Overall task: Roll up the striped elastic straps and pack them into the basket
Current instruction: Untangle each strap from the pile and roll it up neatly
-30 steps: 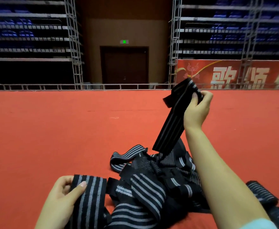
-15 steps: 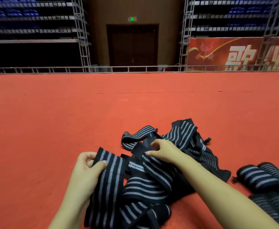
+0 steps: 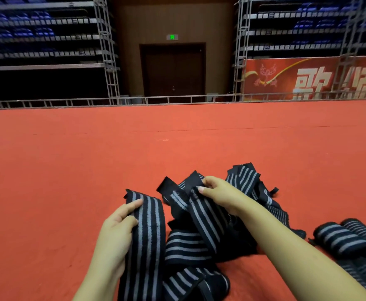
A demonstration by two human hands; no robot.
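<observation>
I see my left hand (image 3: 118, 230) pinching a flat strap (image 3: 147, 231) by its edge, my right hand (image 3: 218, 194) gripping another strap end (image 3: 177, 190) atop the pile (image 3: 210, 235) between them.

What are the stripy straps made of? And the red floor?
The straps look like woven stretchy fabric, black with grey stripes and a matte, slightly fuzzy finish; they fold and flop in the hands, so they are soft. The red floor seems to be thin carpet or felt: dull, no shine, with a faint seam line. I can't be sure of either by looks alone.
</observation>
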